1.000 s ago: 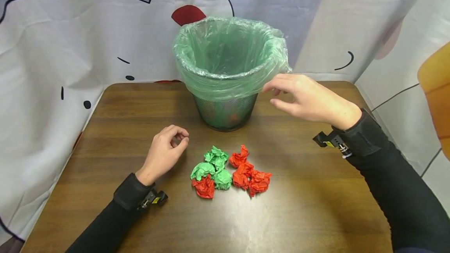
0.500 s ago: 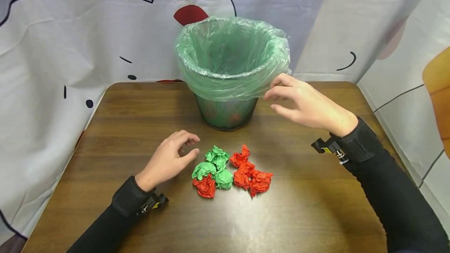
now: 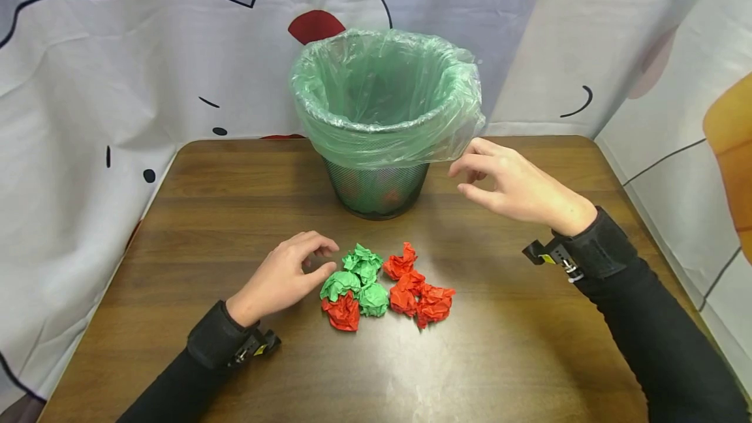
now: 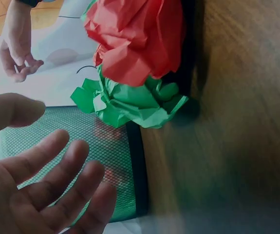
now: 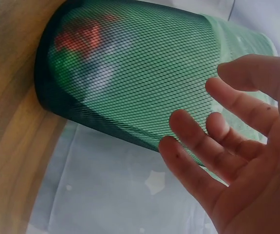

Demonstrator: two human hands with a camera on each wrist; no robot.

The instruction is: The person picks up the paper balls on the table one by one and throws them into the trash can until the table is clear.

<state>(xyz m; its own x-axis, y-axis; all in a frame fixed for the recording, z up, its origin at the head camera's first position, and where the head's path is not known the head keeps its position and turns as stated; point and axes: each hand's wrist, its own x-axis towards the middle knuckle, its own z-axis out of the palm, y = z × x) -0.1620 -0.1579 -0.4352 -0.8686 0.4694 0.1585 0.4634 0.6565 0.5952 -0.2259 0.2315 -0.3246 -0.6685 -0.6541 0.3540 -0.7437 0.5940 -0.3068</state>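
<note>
My left hand [image 3: 286, 274] hovers just left of a cluster of crumpled paper balls, its fingers loosely bent around nothing. Closest to its fingertips are a green paper ball [image 3: 339, 286] and another green paper ball [image 3: 363, 262]; a third green paper ball [image 3: 373, 299] and a red paper ball [image 3: 341, 313] adjoin them. In the left wrist view, a red paper ball [image 4: 137, 41] overlaps a green one [image 4: 130, 105]. My right hand [image 3: 512, 183], relaxed and holding nothing, hangs at the right side of the mesh wastebasket [image 3: 378, 191], near its green bin liner [image 3: 382, 149].
Several more red paper balls [image 3: 435, 305] lie to the right of the green ones on the wooden table [image 3: 529, 344]. Through the mesh, blurred red, green and pale shapes [image 5: 84, 39] show at the wastebasket's bottom. A printed curtain [image 3: 117, 70] hangs behind the table.
My left hand has moved right to the green paper balls, and its fingers have spread. My right hand has lowered slightly, away from the liner's edge. The paper balls have stayed put.
</note>
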